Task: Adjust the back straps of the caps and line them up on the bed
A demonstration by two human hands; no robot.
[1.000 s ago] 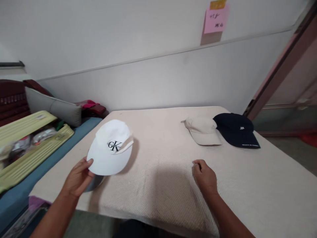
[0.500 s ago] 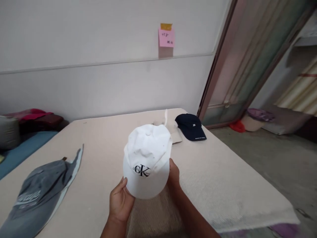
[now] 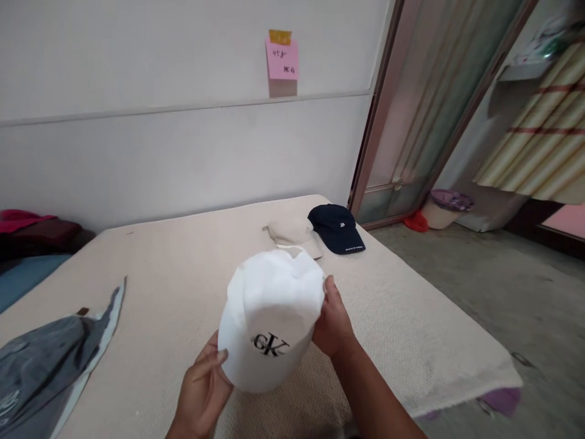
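A white baseball cap [image 3: 269,305] with black "CK" lettering is held up between my two hands, its brim toward me. My left hand [image 3: 203,381] pinches the brim's left edge, thumb on top. On the other side, my right hand [image 3: 335,320] grips the cap's right side, with most of its fingers hidden behind the fabric. Just beyond the white cap lies a beige cap [image 3: 292,230], and touching it on the right is a navy cap [image 3: 337,227] with small white marks. A grey cap [image 3: 46,366] lies at the left, cut off by the view's edge.
The caps lie on a cream cloth-covered surface [image 3: 183,274]. Behind it stands a white wall with a pink note [image 3: 281,60] taped on. To the right are a sliding door [image 3: 397,116], a lined bin [image 3: 442,210] and a concrete floor. Dark red and pink bundles sit at far left.
Both hands have lowered the white cap slightly and turned it, and the beige cap behind it shows more. My right hand has risen along its side. The view has swung right.
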